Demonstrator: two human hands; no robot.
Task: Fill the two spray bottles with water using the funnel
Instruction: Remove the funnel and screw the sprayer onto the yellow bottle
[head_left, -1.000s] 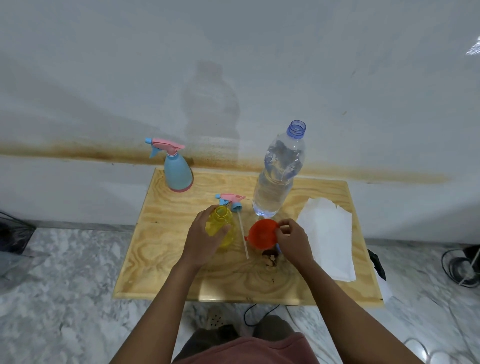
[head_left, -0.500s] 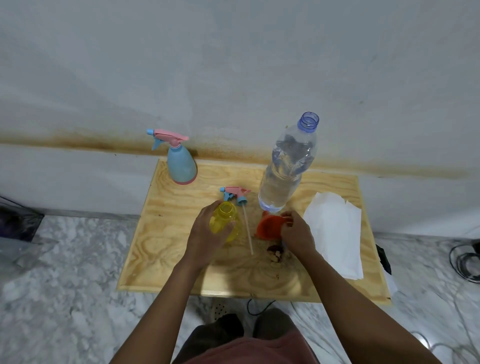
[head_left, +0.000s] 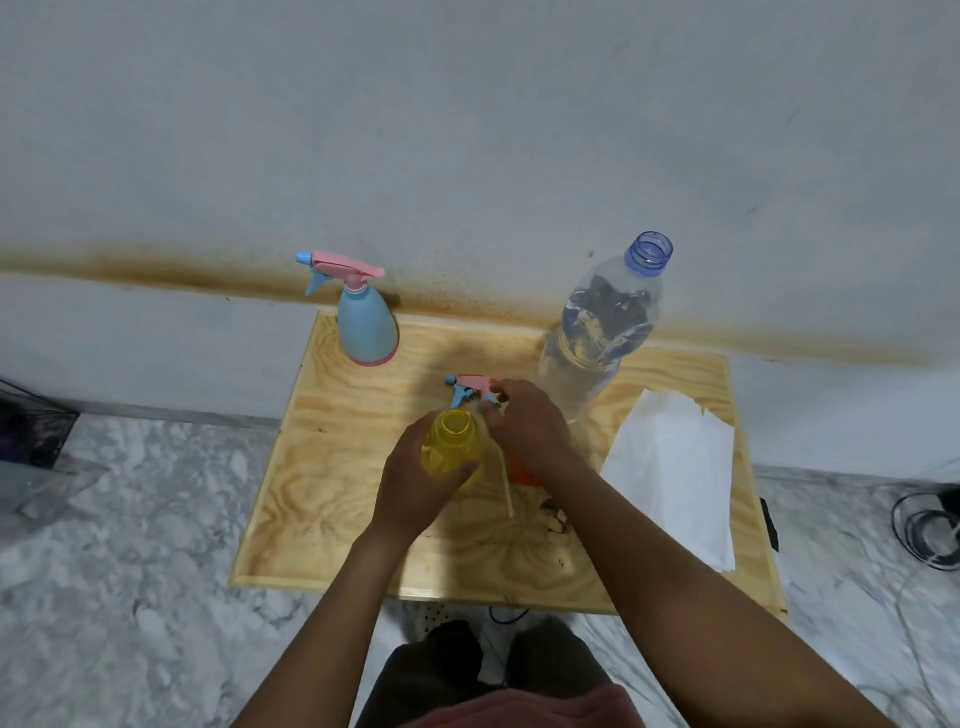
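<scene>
head view — yellow bottle (head_left: 451, 442) within left fingers (head_left: 457, 470)

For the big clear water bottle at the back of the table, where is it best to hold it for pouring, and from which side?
Probably around the wide middle of the water bottle, coming from its right side, above the white paper. It stands upright and uncapped, and its left side is crowded by the right hand and the spray head.

I can't read any text, brand, number or sign here; the clear water bottle (head_left: 602, 332) at the far right shows no legible label.
</scene>
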